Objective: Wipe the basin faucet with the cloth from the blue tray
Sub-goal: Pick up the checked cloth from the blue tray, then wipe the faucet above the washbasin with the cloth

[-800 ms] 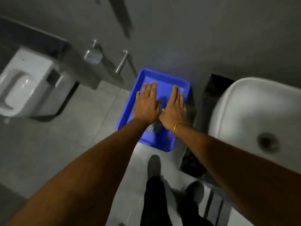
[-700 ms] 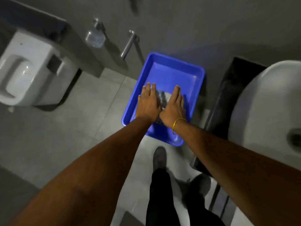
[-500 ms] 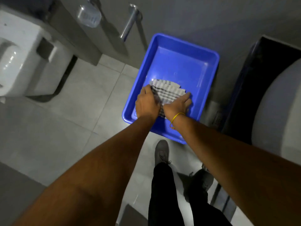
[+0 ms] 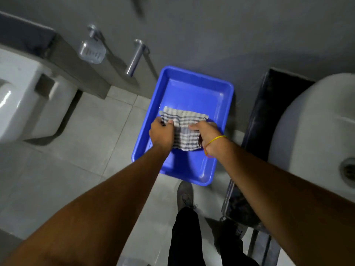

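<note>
Floor: pale grey tiles, thin grout lines, dim light. Blue tray sits on floor at centre, far end close to grey wall. White toilet stands on floor at far left. Dark cabinet base on floor just right of tray, under white basin. Near centre, person's two dark shoes on tiles, left one just short of tray's near edge.

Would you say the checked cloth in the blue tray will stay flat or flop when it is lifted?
Probably flop: the checked cloth already bunches and folds where the left hand and right hand pinch it. It looks thin, so likely light, and should leave the blue tray easily.
</note>
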